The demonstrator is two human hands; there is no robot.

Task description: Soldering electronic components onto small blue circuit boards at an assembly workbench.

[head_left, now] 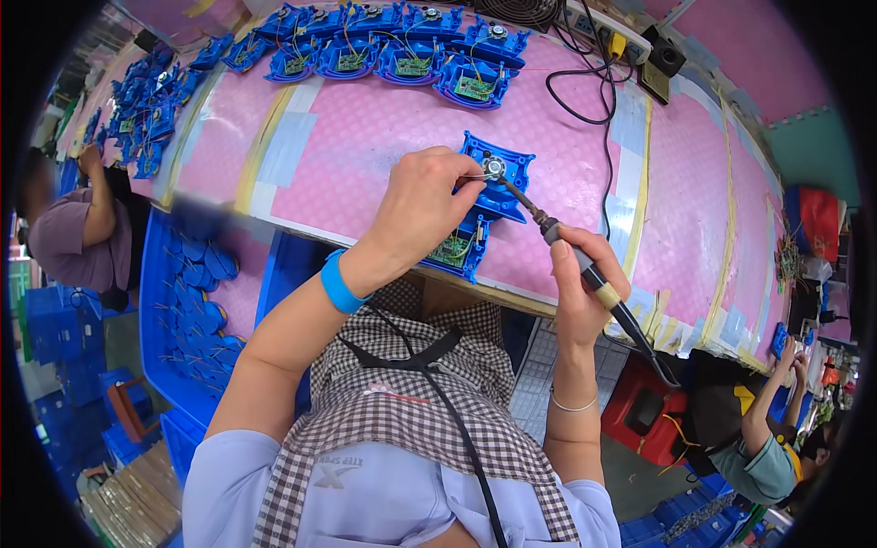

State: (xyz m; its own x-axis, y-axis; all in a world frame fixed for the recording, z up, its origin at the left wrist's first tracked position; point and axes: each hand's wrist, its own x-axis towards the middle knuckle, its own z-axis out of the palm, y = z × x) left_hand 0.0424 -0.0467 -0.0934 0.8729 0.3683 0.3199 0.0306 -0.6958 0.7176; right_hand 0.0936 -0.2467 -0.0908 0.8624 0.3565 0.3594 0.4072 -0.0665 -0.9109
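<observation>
My right hand [589,279] grips a soldering iron [571,251] by its dark handle. The iron's tip meets or nearly meets a round metal speaker [494,168] set in a blue plastic housing [512,196]. From the left, my left hand [429,205] pinches a thin light strand, a wire or solder, at the speaker's edge; which of the two I cannot tell. Just below, nearer to me, lies the other half of the housing with a green circuit board [452,248], partly hidden by my left hand.
Several blue housings with circuit boards [411,66] stand in rows at the back. A power strip [598,27] with a black cable [605,119] lies at back right. A blue bin [160,338] of blue parts stands left. Other people work at both sides.
</observation>
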